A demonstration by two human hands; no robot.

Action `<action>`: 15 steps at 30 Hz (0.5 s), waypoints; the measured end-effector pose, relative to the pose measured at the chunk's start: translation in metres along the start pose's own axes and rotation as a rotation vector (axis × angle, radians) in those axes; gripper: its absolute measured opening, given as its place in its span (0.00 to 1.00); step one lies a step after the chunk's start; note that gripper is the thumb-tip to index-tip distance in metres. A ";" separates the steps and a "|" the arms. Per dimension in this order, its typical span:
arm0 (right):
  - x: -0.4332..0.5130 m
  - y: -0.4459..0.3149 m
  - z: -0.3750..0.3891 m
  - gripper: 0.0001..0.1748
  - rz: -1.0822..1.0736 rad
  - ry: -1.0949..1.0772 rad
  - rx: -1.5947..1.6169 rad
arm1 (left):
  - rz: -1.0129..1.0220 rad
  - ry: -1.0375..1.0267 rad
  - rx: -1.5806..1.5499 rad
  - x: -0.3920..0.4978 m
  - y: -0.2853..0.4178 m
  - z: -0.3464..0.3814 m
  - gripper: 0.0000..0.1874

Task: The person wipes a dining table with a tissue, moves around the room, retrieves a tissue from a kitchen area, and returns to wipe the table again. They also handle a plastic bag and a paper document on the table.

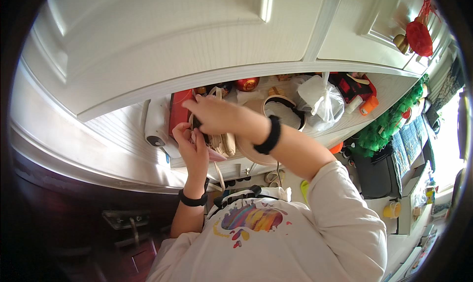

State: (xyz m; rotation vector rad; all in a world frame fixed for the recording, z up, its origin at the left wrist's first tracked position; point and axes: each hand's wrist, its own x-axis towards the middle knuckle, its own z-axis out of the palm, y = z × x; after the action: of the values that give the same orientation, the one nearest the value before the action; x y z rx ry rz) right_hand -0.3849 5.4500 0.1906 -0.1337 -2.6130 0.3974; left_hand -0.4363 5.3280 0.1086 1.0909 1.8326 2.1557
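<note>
Both of my hands are close together over a cabinet shelf, left of centre. My left hand (pixel 193 145) has its fingers bent at a pale pink item (pixel 216 155), partly covered by the fingers. Just above it, my right hand (pixel 214 114) reaches across, blurred, with its fingers over a red box (pixel 181 106). Whether the right hand grips anything is not clear. A beige bag (pixel 225 144) lies beneath and beside the hands, its strap hanging over the shelf's edge. Dark wristbands sit on both wrists.
White cabinet doors (pixel 192 34) overhang the shelf. A white device (pixel 157 123) stands at its left. Rightward are a beige sun visor (pixel 255 149), a tied plastic bag (pixel 325 101), an orange bottle (pixel 369 105) and a red-black tray (pixel 351 88). A dark red door (pixel 74 215) is at lower left.
</note>
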 end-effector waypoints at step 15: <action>-0.114 0.283 0.004 0.22 0.703 -0.393 -0.367 | 0.103 -0.178 0.423 -0.011 0.022 -0.004 0.18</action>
State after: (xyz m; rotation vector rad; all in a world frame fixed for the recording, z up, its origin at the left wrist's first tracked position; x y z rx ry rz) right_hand -0.2804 5.6994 0.0494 -1.2264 -2.9278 0.1731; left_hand -0.4223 5.3133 0.1229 1.4315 2.2458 1.6853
